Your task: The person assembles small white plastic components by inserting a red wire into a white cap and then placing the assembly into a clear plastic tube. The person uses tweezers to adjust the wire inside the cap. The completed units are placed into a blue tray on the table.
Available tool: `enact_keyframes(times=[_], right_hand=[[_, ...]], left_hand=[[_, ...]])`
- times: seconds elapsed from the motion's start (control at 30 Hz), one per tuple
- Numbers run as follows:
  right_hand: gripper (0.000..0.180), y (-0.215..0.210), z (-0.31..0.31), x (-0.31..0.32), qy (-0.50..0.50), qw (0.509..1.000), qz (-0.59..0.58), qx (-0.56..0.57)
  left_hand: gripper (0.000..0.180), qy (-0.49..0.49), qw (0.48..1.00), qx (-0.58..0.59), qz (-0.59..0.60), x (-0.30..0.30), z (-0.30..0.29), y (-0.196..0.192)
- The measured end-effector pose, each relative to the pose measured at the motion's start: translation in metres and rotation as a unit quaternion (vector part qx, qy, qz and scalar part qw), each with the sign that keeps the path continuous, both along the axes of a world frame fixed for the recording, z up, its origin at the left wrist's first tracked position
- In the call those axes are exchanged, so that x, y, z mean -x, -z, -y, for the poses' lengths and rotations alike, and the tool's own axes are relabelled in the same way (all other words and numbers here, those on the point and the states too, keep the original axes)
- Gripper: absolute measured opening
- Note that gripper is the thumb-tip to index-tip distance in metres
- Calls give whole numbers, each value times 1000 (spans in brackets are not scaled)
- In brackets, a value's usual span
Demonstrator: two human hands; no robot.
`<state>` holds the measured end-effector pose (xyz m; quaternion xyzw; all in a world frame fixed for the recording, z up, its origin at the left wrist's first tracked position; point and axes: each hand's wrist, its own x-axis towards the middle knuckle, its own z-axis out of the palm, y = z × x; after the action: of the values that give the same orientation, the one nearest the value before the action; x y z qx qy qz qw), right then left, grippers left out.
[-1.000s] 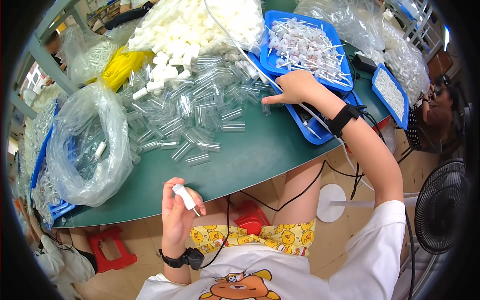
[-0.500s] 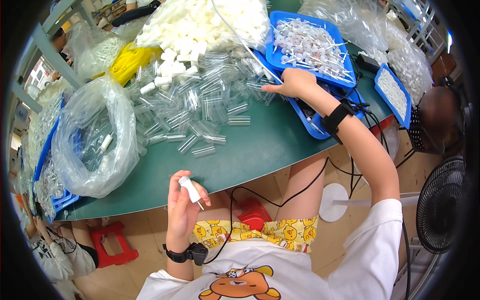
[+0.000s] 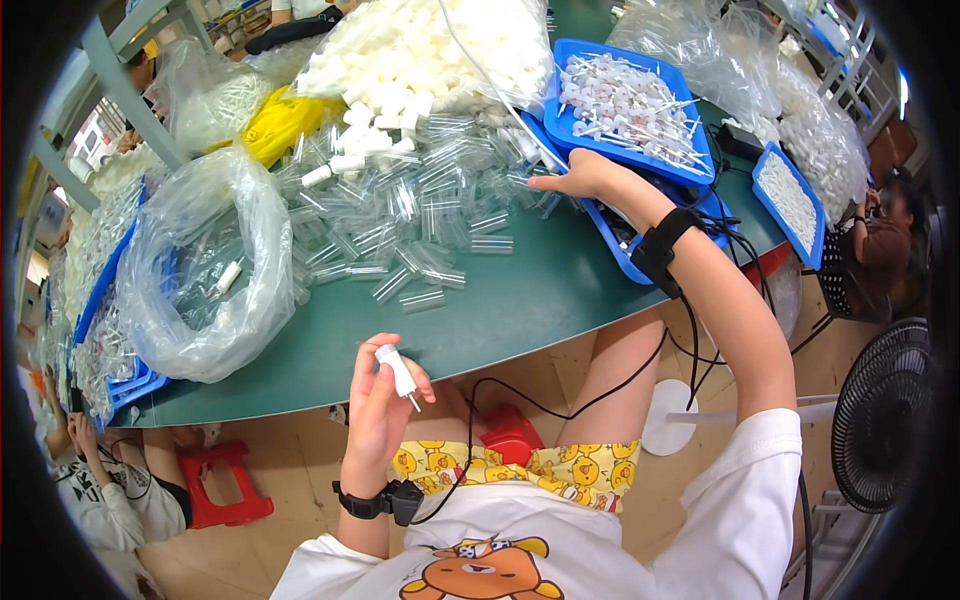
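My left hand (image 3: 372, 408), just off the table's front edge, pinches a small white plastic fitting (image 3: 397, 370) with a thin pin sticking out of its lower end. At the right, my right hand (image 3: 592, 178) reaches over the lower blue tray (image 3: 628, 268). Its thumb points left, while the other fingers are hidden down by the tray, so their grip does not show. Just beyond it, the upper blue tray (image 3: 640, 155) holds many white pieces with thin stems. Left of that hand lies a heap of clear tubes (image 3: 440, 215).
A large bag of white cylindrical pieces (image 3: 430, 60) stands at the back. An open clear bag (image 3: 262, 300) sits on the green table (image 3: 350, 355) at the left. A small blue tray (image 3: 822, 225), black cables (image 3: 745, 240) and a fan (image 3: 880, 415) are at the right.
The whole view has shifted slightly, moving the table's things a little to the right. My left hand still holds the white fitting; my right hand stays at the lower tray.
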<state>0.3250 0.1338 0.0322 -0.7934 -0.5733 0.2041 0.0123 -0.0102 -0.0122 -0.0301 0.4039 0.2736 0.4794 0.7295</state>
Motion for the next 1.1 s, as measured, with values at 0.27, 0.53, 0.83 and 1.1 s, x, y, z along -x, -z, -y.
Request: enact_keyframes(times=[0.27,0.53,0.83,1.1], right_hand=[[93,17,-5,1,-14,998,1,-66],[95,6,0,7,59,993,-51,-89],[77,45,-23,-31,205,907,-282,-237],[56,0,-1,-2,312,801,-470,-201]], left_hand=[[31,13,1000,10,22,1,-2,4],[32,30,999,-2,35,7,-3,9],[32,46,998,-9,32,1,-5,8],[31,30,999,-7,27,5,-3,10]])
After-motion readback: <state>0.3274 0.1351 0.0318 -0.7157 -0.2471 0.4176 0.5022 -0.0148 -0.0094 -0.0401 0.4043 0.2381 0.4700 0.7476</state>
